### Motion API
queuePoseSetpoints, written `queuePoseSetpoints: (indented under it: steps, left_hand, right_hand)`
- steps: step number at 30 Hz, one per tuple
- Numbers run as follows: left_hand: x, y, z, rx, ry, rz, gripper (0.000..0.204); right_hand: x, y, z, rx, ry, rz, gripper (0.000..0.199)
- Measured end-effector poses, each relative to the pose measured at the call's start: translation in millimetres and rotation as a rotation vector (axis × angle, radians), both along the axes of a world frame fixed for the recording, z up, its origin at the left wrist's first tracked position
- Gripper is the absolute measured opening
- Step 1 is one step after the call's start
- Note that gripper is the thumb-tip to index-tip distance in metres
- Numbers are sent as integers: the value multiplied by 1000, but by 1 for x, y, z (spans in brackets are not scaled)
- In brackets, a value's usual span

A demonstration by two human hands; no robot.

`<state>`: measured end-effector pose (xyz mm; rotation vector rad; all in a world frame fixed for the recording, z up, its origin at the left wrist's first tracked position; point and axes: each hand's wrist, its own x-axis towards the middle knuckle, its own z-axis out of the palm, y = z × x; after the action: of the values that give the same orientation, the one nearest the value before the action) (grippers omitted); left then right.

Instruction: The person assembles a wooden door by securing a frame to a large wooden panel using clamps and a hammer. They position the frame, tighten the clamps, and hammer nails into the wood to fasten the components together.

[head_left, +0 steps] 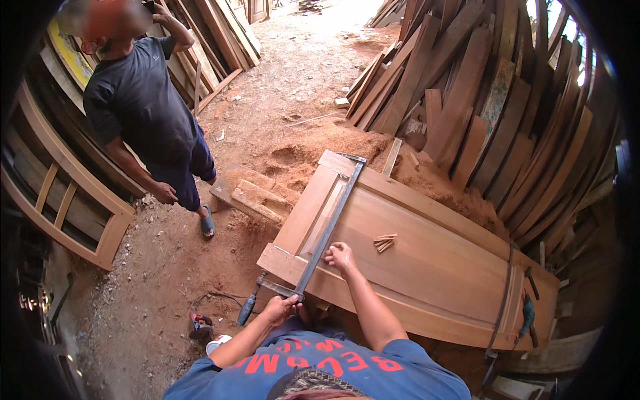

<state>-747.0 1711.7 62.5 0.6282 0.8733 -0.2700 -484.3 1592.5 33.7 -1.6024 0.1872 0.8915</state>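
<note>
The left hand is closing on the near end of the metal clamp, whose bar is running away from that grip across the door. The right hand is curling just right of the bar; whether its fingers are pinching anything, I cannot tell. The door is lying beyond and rightward of the left grip. With the clamp's handle hanging left of that grip, its weight could be twisting the bar, so an uneven hold might let the far end slip and dent the wood. The small sticks are lying loose just right of the right hand, so a sweeping wrist or a jolt could be scattering them.
</note>
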Motion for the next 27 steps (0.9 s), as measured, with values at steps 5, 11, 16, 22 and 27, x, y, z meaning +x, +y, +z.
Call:
queuePoseSetpoints:
  steps: [5,11,16,22,27]
  left_hand:
    - [4,-9,-13,56,-39,34,14]
    - [-1,-12,-41,-19,-48,-10,18]
    - [4,-13,-36,-48,0,-30,19]
    - [5,-5,-87,-66,73,-117,20]
    - [2,17,-103,-179,14,-249,23]
  right_hand:
    - [-59,-48,12,49,105,230,28]
    - [-129,-64,13,47,251,465,33]
    - [-154,-55,19,15,241,458,37]
    - [-172,-31,-8,-123,253,370,34]
    - [-195,-12,-7,-109,278,115,27]
